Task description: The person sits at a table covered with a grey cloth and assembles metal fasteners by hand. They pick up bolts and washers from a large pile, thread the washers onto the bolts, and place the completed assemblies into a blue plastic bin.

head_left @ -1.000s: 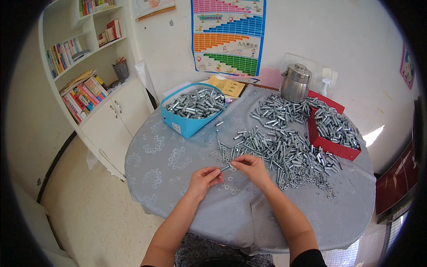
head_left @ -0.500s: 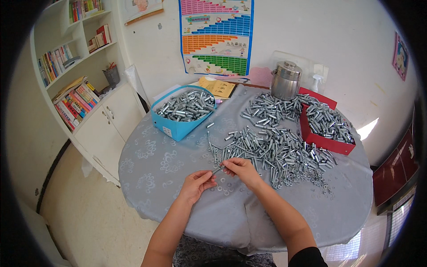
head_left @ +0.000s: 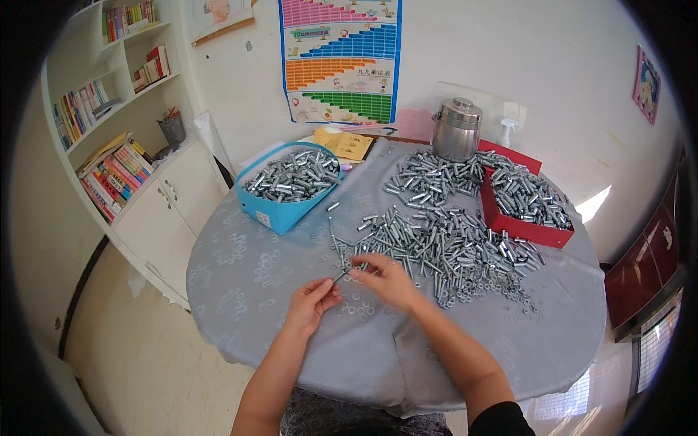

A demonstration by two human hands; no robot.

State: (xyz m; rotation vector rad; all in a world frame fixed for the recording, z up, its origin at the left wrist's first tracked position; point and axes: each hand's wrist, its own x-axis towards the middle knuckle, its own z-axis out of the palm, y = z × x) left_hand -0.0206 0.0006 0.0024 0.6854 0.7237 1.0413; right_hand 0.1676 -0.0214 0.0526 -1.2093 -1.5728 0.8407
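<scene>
Over the bench point(head_left: 465, 349), the left hand point(head_left: 310, 301) is pinching 1 thin bolt point(head_left: 340, 276); the half-curled right hand point(head_left: 387, 280) is hovering at its tip, grip unclear. The blue bin point(head_left: 280, 213) is looking full; many loose metal parts point(head_left: 451, 247) are apparently awaiting handling.

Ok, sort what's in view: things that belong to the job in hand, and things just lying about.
Likely the job: rod in the left hand, loose metal parts, washers, blue box, red box.

Likely just about: pot, spray bottle, yellow paper, books.
</scene>
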